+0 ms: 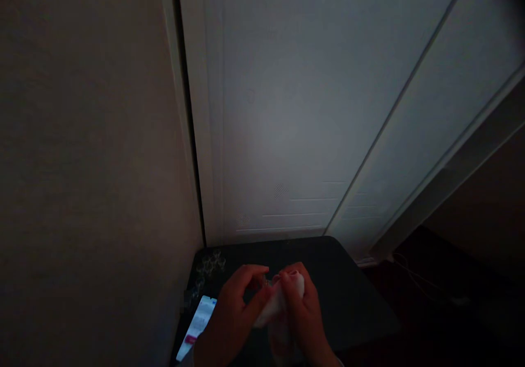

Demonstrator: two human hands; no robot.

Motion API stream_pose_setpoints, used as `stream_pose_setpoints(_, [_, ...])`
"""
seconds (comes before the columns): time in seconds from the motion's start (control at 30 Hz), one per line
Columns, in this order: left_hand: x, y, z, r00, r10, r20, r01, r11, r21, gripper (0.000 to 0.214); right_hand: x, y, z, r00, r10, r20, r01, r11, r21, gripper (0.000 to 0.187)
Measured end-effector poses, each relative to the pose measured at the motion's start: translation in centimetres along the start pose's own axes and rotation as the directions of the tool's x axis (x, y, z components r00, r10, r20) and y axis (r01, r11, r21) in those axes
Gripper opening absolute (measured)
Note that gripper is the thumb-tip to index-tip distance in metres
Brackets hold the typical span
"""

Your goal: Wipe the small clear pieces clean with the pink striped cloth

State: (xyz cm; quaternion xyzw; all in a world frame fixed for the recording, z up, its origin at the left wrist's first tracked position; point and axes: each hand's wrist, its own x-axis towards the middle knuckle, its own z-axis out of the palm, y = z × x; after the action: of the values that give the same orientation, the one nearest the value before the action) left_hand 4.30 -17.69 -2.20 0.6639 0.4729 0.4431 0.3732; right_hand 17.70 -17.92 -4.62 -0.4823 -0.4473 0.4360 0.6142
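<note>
The scene is very dark. Both my hands meet over a small black table (348, 296). My left hand (233, 312) is curled, its fingers pinching a small clear object that I cannot make out. Closed around a white cloth (279, 301), my right hand (301, 312) presses the cloth against that small object. The cloth hangs down between my hands.
A lit phone (199, 323) lies at the table's left edge beside my left hand. Several small clear glass items (209, 266) stand at the table's back left corner. A white door (295, 110) rises behind the table, and a beige wall (82, 164) is at the left.
</note>
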Motion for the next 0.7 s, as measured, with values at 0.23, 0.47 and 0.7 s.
stream_pose_setpoints(0.23, [0.0,-0.1,-0.1,1.000,-0.016,0.018,0.016,1.000,0.007,0.027,0.0,0.4,0.1,0.999,0.048,0.014,-0.048,0.996,0.074,0.034])
stream_pose_setpoints(0.47, [0.0,-0.9,-0.3,0.994,-0.094,-0.050,0.095,0.995,0.017,0.035,-0.1,0.6,0.1,0.989,0.011,0.148,-0.022,0.997,0.079,0.024])
stream_pose_setpoints(0.7, [-0.9,-1.0,0.2,0.988,-0.132,-0.076,0.137,0.988,0.073,0.034,-0.1,1.1,-0.7,0.971,0.006,0.238,-0.040,0.990,0.137,0.021])
